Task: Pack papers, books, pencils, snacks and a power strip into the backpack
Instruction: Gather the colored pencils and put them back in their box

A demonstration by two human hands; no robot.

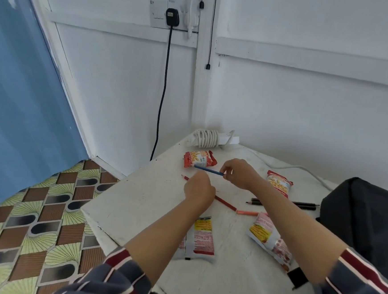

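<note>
head: blue pencil [208, 170] pinched in right grip [239, 173]

Only one camera on this one, worn on the person's head. It looks forward and down from above the white table [137, 202], facing the room's corner, with the wall socket [155, 16] up top and the patterned floor [43, 216] lower left. Wide lens, so edges bend. Pretty close in: both forearms [158, 232] enter from the bottom, left hand [199, 189] and right hand [239, 173] mid-frame, blue pencil [207, 170] pinched in the right easily readable. Backpack [363, 218] gets clipped at the right edge.
</note>
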